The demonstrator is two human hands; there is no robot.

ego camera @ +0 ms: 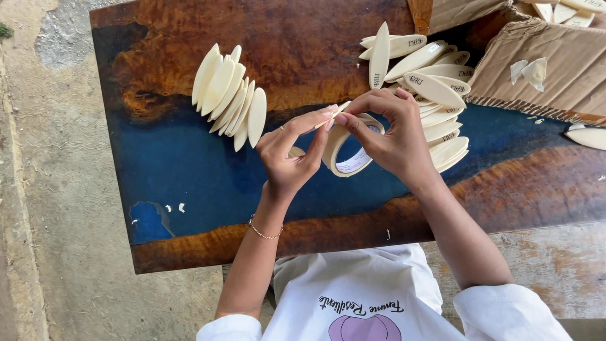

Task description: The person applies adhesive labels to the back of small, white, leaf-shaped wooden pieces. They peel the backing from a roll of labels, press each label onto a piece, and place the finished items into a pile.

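Note:
My right hand (391,136) grips a roll of beige masking tape (349,150), held on edge just above the wood and blue resin table (189,183). My left hand (293,148) pinches the tape's loose end (334,113) between thumb and forefinger at the top of the roll. A small cream piece shows under my left fingers; I cannot tell what it is. A fanned row of cream oval shoe-shaped pieces (228,96) stands on the table left of my hands. A loose pile of similar cream ovals (432,88) with printed marks lies behind my right hand.
Corrugated cardboard (562,63) covers the table's far right corner, with more cream ovals (568,9) and paper scraps on it. One oval (587,137) lies at the right edge. Small white scraps (173,207) dot the blue area near the left front. Concrete floor surrounds the table.

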